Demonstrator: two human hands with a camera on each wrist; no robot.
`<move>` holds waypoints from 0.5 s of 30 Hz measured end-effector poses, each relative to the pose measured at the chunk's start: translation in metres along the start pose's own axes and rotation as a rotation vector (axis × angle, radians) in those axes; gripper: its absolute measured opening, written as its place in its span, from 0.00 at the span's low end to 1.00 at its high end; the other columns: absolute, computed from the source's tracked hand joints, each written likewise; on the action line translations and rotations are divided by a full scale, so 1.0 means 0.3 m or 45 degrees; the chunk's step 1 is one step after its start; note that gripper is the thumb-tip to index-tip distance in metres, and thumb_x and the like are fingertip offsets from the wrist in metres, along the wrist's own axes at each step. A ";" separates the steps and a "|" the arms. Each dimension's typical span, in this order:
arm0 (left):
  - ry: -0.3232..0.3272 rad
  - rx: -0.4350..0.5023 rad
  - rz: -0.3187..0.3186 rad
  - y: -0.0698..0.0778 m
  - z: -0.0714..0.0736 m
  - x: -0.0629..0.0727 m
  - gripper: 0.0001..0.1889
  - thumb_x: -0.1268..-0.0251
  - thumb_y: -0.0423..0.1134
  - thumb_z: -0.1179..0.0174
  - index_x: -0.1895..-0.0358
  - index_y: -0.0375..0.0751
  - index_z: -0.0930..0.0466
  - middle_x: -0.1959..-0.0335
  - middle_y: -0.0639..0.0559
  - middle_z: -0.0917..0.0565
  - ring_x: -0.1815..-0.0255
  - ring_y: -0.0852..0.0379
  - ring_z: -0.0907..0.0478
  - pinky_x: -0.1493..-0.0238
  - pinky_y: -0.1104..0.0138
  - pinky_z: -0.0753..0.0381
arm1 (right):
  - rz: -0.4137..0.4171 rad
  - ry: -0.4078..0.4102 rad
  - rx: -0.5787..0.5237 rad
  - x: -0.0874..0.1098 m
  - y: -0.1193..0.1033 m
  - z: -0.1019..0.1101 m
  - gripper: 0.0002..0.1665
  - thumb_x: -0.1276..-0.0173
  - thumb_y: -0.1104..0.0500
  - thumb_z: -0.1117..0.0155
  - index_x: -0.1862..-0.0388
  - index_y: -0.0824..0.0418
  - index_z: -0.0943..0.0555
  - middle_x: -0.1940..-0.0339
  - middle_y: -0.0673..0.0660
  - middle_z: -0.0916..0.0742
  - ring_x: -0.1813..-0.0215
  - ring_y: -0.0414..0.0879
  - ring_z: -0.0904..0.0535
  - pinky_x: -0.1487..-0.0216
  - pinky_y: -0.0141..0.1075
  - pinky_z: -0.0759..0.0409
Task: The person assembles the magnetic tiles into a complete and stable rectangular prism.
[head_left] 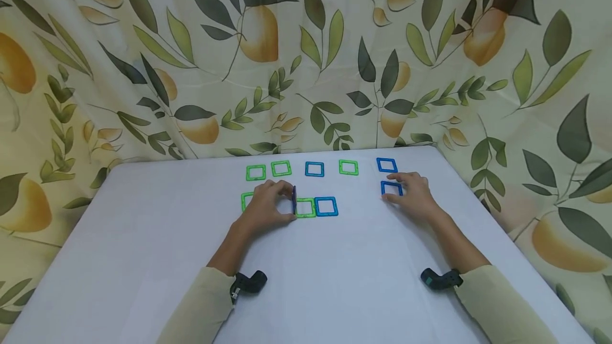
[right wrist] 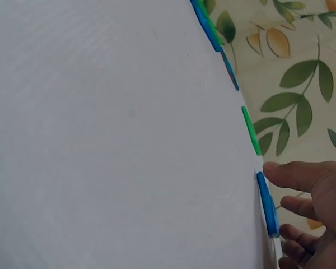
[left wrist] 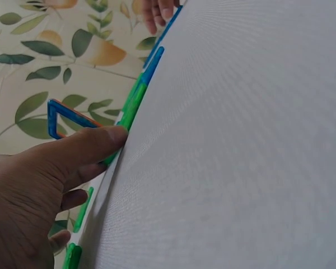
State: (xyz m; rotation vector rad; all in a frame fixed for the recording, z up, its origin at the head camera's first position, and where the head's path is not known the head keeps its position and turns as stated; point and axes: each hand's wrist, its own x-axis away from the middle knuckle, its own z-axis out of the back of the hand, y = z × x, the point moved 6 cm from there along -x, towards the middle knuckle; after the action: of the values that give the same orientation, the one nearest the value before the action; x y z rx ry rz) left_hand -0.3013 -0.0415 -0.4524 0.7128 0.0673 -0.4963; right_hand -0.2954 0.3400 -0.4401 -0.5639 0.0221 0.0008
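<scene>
My left hand [head_left: 265, 206] pinches a dark blue square magnetic tile [head_left: 294, 199] standing on edge, thumb low and fingers high. In the left wrist view this upright blue frame [left wrist: 51, 120] shows beyond the thumb. It stands at the left side of a flat green tile [head_left: 306, 216], which adjoins a flat blue tile [head_left: 327, 214]. Another green tile [head_left: 244, 201] lies partly hidden behind the left hand. My right hand [head_left: 415, 194] is spread around a blue tile [head_left: 391, 183] lying on the table; the right wrist view shows this tile [right wrist: 267, 204] beside the parted thumb and fingers.
Along the far side of the white-covered table [head_left: 354, 269] lies a row of square tiles: green [head_left: 255, 178], green [head_left: 281, 173], blue [head_left: 314, 175], green [head_left: 348, 173] and blue [head_left: 387, 169]. A leaf-and-fruit patterned curtain [head_left: 330, 126] hangs behind the table.
</scene>
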 end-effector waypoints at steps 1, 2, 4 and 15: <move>-0.003 0.005 -0.006 0.003 0.000 -0.002 0.32 0.51 0.46 0.16 0.41 0.50 0.19 0.53 0.61 0.14 0.48 0.57 0.27 0.26 0.51 0.43 | -0.011 0.001 0.007 -0.001 0.010 0.003 0.37 0.29 0.50 0.26 0.27 0.64 0.25 0.30 0.76 0.30 0.32 0.72 0.40 0.39 0.65 0.32; -0.005 0.008 -0.010 0.005 0.000 -0.003 0.32 0.51 0.46 0.16 0.41 0.50 0.19 0.52 0.61 0.14 0.48 0.57 0.27 0.26 0.50 0.43 | -0.022 -0.001 0.011 -0.001 0.019 0.006 0.37 0.29 0.51 0.26 0.27 0.64 0.25 0.30 0.76 0.30 0.32 0.72 0.39 0.39 0.65 0.32; -0.005 0.007 -0.011 0.010 0.000 -0.003 0.32 0.51 0.46 0.16 0.40 0.49 0.19 0.52 0.60 0.14 0.47 0.56 0.27 0.26 0.49 0.42 | -0.041 -0.010 0.018 -0.001 0.034 0.009 0.38 0.29 0.50 0.26 0.26 0.64 0.26 0.31 0.76 0.30 0.32 0.72 0.39 0.40 0.65 0.31; 0.008 -0.048 0.025 0.002 0.006 -0.005 0.34 0.49 0.47 0.16 0.38 0.49 0.20 0.51 0.59 0.14 0.47 0.56 0.27 0.24 0.51 0.44 | -0.059 -0.053 -0.011 -0.006 0.057 0.009 0.34 0.27 0.51 0.29 0.28 0.66 0.23 0.29 0.77 0.32 0.30 0.74 0.41 0.39 0.67 0.33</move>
State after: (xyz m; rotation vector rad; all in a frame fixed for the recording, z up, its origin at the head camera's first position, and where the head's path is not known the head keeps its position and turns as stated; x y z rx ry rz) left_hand -0.3026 -0.0418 -0.4503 0.6771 0.0750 -0.4729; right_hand -0.2972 0.3559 -0.4470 -0.5730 -0.0318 -0.0328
